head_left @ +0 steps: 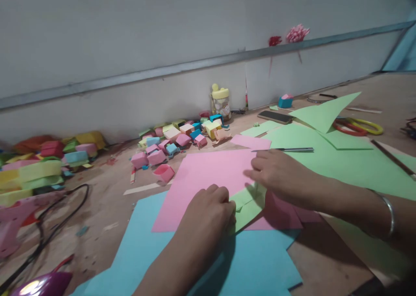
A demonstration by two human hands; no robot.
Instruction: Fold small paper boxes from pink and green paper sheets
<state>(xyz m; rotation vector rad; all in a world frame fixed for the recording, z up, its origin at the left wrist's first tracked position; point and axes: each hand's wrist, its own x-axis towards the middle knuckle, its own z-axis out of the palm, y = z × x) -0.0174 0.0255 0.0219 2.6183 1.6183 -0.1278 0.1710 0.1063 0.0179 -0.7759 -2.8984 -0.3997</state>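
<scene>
Between my two hands is a folded piece of light green paper point(249, 206), with creased flaps along its upper side. My left hand point(206, 211) has its fingers curled round the left end of the piece. At the right end, the bent fingers of my right hand point(277, 172) press on the paper, the index finger reaching past its upper edge. Beneath lies a pink sheet point(191, 183), partly over blue sheets point(146, 226). A slim grey craft knife or similar blade point(292, 149) rests just beyond my right hand.
Small folded paper boxes point(172, 134) are heaped by the wall, near a yellow-lidded jar point(221, 103). Green sheets point(341, 166), scissors point(351, 127) and a phone point(274, 117) lie right. A pink glue gun point(19, 222) and its black cord point(42, 226) lie left.
</scene>
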